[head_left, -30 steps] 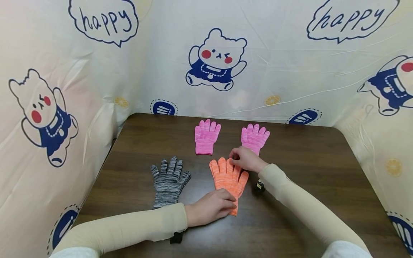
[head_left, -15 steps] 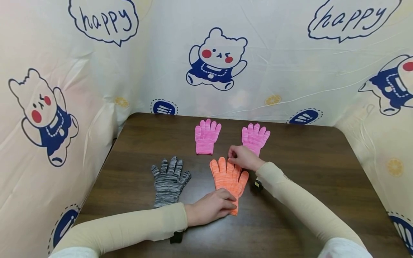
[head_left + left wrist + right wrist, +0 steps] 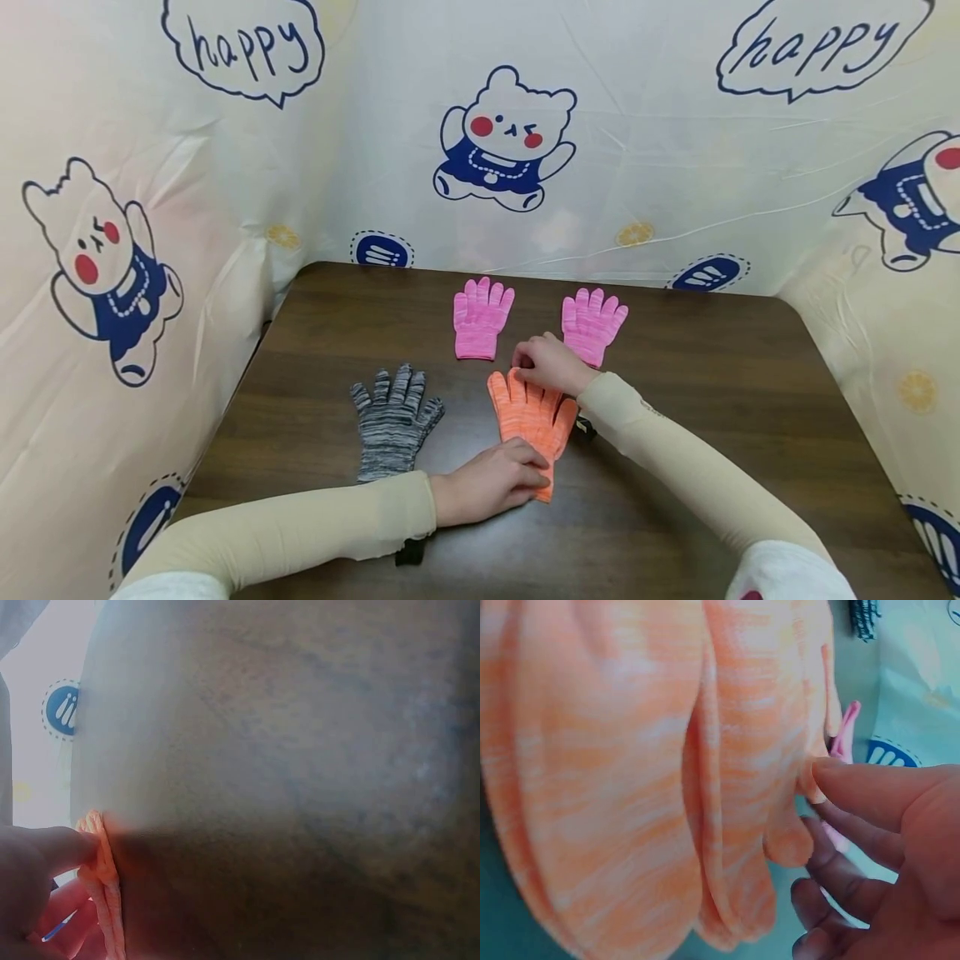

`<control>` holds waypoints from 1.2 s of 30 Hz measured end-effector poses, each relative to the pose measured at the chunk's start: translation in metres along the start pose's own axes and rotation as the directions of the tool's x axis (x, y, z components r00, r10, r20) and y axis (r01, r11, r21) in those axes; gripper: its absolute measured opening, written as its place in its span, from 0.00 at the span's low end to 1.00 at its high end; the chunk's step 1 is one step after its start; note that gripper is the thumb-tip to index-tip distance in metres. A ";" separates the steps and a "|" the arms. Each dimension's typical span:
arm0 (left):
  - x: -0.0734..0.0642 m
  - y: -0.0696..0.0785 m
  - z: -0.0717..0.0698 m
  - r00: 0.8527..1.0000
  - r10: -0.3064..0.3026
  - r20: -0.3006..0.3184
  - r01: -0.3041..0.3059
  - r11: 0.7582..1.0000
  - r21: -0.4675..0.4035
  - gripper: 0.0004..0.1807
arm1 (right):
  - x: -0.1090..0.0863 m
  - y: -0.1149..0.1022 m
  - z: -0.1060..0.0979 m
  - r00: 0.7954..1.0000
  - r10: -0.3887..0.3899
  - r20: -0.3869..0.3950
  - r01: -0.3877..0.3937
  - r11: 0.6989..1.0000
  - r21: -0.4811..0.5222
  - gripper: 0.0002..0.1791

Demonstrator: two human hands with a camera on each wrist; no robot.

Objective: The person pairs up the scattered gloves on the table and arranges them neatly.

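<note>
An orange knitted glove [image 3: 528, 417] lies palm down or up, I cannot tell which, with its fingers pointing away from me. My left hand [image 3: 491, 483] holds its cuff, thumb and fingertips on the fabric; in the left wrist view the cuff [image 3: 110, 907] shows layered edges. At the far end, my right hand [image 3: 551, 364] is over the glove's fingertips and hides some of them. Seen from the right wrist, thumb and index finger [image 3: 855, 825] pinch the tip of one glove finger, while nearer glove fingers [image 3: 622, 787] show doubled edges.
Two pink gloves [image 3: 482, 321] lie apart at the back of the brown table [image 3: 690, 400], one close behind my right hand. A grey-black striped glove [image 3: 392, 425] lies to the left, its cuff partly behind my left sleeve [image 3: 315, 521]. Printed cloth [image 3: 637, 150] walls the back and sides.
My right hand has moved left along the orange glove's fingertips, uncovering more of the right pink glove. The left hand has stayed on the cuff, and the gloves have kept their places.
</note>
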State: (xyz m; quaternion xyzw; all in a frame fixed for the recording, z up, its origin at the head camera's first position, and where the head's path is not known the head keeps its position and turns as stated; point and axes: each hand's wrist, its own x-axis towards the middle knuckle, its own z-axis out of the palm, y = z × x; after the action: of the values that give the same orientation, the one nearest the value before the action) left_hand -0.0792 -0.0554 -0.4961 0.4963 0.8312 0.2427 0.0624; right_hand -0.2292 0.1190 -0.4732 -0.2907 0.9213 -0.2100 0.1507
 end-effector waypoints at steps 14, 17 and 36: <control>-0.002 0.001 -0.002 1.000 0.002 -0.002 -0.002 1.000 -0.004 0.11 | 0.012 -0.014 0.001 0.996 -0.092 0.019 0.091 0.995 0.028 0.07; -0.002 0.001 -0.002 1.000 0.008 -0.004 -0.008 1.000 0.006 0.10 | 0.014 -0.019 0.004 0.990 -0.137 0.032 0.137 0.991 0.007 0.06; -0.004 -0.001 0.002 1.000 0.000 0.003 0.000 1.000 -0.007 0.11 | 0.007 -0.027 -0.004 0.993 -0.119 -0.012 0.119 0.991 0.056 0.02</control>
State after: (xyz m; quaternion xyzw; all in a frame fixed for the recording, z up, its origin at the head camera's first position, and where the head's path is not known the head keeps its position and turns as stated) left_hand -0.0774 -0.0585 -0.4991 0.4964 0.8303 0.2448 0.0651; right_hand -0.2235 0.0957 -0.4575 -0.3398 0.8966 -0.2459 0.1421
